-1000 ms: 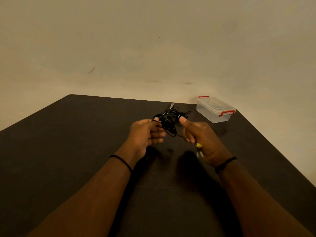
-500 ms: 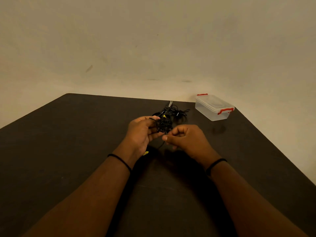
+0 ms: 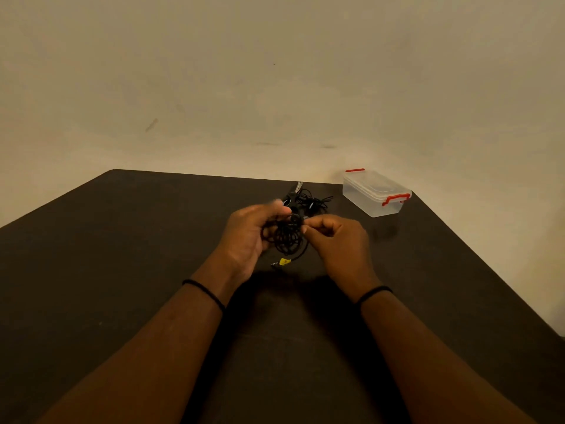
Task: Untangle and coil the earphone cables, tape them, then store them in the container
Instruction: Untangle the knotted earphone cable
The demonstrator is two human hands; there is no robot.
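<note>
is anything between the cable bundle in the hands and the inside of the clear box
Yes: the container has its lid on, red clips at both ends. The table between the held earphone cable and it looks bare; the other cables lie off to the side.

Both forearms reach in from the near edge of the tabletop and converge mid-table. Left hand (image 3: 247,237) palm faces right, fingers curled, thumb on top. Right hand (image 3: 339,240) knuckles up, fingers curled, fingertips pinched, facing the left hand. Black band on each wrist. Hands close together, raised off the surface.
</note>
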